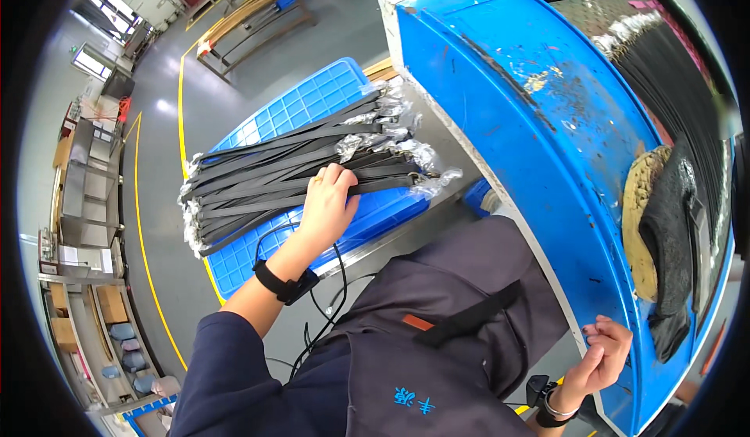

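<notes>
With the strap bundle (301,173) lying long-axis left-to-right on the blue crate (312,105), left hand (326,203) rests fingers-spread on it, while right hand (600,355), loosely curled and empty, sits well apart at the blue counter (531,132) edge.

The left hand (326,203) covers part of the black strap bundle (297,175). At right, the blue table (539,124) and black strips (687,85) vanish into the dark rim.

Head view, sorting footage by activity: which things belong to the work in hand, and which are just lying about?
In hand:
- left hand resting on the stack of black straps
- blue crate under the straps
- right hand at the edge of the blue table

Lying about:
- worn pad and dark cloth
- grey shelves
- wooden racks
</notes>
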The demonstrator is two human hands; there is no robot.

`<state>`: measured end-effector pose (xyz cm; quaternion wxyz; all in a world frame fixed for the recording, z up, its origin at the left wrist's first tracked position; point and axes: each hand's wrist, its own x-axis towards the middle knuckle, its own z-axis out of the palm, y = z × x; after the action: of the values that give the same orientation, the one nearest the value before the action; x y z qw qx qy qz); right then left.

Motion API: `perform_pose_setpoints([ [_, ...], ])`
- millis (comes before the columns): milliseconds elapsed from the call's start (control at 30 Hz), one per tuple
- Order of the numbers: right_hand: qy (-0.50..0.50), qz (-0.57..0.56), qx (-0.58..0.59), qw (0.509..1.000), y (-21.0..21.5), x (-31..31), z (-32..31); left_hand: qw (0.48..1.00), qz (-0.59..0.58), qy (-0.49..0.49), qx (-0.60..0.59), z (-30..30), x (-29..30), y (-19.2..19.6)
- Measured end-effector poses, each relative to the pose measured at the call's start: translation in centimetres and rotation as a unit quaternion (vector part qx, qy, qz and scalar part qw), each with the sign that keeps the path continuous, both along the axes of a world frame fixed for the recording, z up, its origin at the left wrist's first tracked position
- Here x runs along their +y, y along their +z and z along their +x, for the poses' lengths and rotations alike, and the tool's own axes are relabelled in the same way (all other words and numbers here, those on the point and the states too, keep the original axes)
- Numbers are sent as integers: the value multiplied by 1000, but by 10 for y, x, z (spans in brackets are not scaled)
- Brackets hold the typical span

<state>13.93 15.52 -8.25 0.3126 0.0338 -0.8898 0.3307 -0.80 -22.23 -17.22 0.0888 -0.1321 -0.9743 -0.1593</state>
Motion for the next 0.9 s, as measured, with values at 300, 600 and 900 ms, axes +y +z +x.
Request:
perform_pose_setpoints([
  [300,126,-157,-237,950,7,-44,-48,960,192,-193,58,15,43,72],
  [600,324,-183,-45,927,10,-63,-52,893,201,-387,-108,32,86,76],
  [900,-150,-313,232,909,43,132,101,874,130,-373,-282,-12,57,90],
])
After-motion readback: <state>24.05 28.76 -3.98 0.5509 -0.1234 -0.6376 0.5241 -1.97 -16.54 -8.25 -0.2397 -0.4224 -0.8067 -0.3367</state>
